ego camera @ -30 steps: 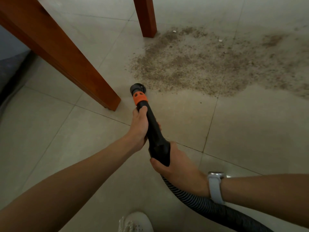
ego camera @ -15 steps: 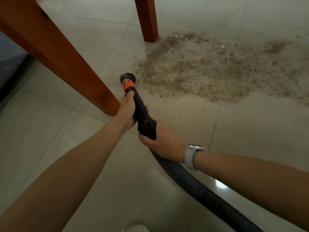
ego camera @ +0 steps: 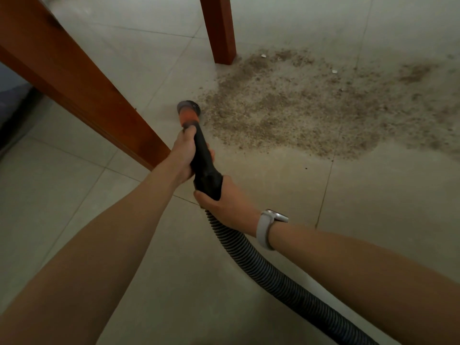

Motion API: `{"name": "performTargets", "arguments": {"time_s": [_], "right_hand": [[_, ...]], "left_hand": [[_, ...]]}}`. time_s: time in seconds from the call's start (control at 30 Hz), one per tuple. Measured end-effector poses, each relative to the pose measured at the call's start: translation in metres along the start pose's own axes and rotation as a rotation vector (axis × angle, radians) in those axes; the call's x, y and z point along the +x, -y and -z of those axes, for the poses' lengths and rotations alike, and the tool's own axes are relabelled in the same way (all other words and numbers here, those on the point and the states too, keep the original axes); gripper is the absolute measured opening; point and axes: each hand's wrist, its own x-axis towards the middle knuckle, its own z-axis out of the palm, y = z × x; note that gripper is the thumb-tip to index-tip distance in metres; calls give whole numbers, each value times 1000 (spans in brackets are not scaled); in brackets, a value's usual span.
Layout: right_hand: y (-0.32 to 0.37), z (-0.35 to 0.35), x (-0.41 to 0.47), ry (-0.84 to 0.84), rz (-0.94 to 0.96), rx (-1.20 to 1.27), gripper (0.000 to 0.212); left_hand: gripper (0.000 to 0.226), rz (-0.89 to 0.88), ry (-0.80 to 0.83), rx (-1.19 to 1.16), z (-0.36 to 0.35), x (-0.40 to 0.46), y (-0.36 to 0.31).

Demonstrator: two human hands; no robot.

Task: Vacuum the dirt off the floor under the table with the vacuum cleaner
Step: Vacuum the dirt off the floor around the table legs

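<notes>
The nozzle [ego camera: 189, 113] has moved forward since a second ago and now sits at the left edge of the dirt [ego camera: 306, 105], where earlier it hung short of the patch with bare tile between them. The patch looks as full as before, so by this view the sucking-up is only about to begin; nearly the whole job remains.

The left hand [ego camera: 185, 155] grips the black wand [ego camera: 202, 163] just behind the orange collar, fingers wrapped round it. The right hand [ego camera: 224, 202] clamps the wand's rear end, where the ribbed hose [ego camera: 273, 277] joins. The hands are close together along the wand but not touching.

The dirt spreads from the foot of the far table leg [ego camera: 220, 28] rightward across the floor [ego camera: 373, 220]. The nozzle lies between that leg and the near leg [ego camera: 82, 83].

No brand, label or writing can be read on the wand, the hose or the watch [ego camera: 270, 225].
</notes>
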Motion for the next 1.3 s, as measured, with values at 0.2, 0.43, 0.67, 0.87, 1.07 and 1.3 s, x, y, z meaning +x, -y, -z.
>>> {"name": "performTargets", "arguments": {"time_s": [0.2, 0.43, 0.67, 0.87, 1.07, 1.3], "right_hand": [[-17, -9, -24, 31, -51, 21, 30], [-29, -13, -48, 144, -90, -75, 41], [-52, 24, -30, -140, -80, -145, 37], [-25, 36, 35, -231, -210, 124, 42], [13, -22, 67, 22, -299, 262, 31], [19, -53, 72, 38, -509, 560, 16]], "left_hand": [[40, -24, 58, 20, 2, -24, 22], [20, -23, 54, 38, 7, -59, 39], [22, 4, 32, 63, 23, -80, 59], [44, 135, 93, -51, 45, -107, 78], [48, 68, 88, 167, 60, -126, 104], [43, -58, 37, 403, 66, -134, 112]]}}
